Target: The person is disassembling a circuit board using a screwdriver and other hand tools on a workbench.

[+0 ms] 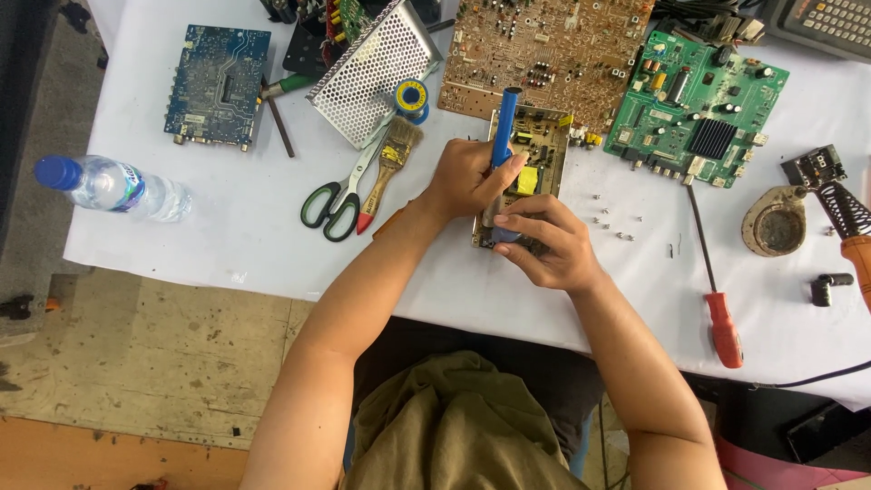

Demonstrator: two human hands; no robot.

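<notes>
My left hand (467, 177) grips a blue-handled tool (504, 122), held upright over a small brown circuit board (540, 145) with a yellow part on it. Its tip points down at the board's near end. My right hand (549, 240) holds the near end of that board and pinches something small and dark blue against it. The board lies on the white table cover (236, 227), near its front edge.
Around lie a blue board (218, 83), a perforated metal cover (376, 68), a large brown board (544, 50), a green board (694, 100), scissors (340, 195), a brush (390, 168), a solder reel (411, 97), a water bottle (113, 186), loose screws (612, 222), a red screwdriver (717, 290) and a soldering iron (844, 218).
</notes>
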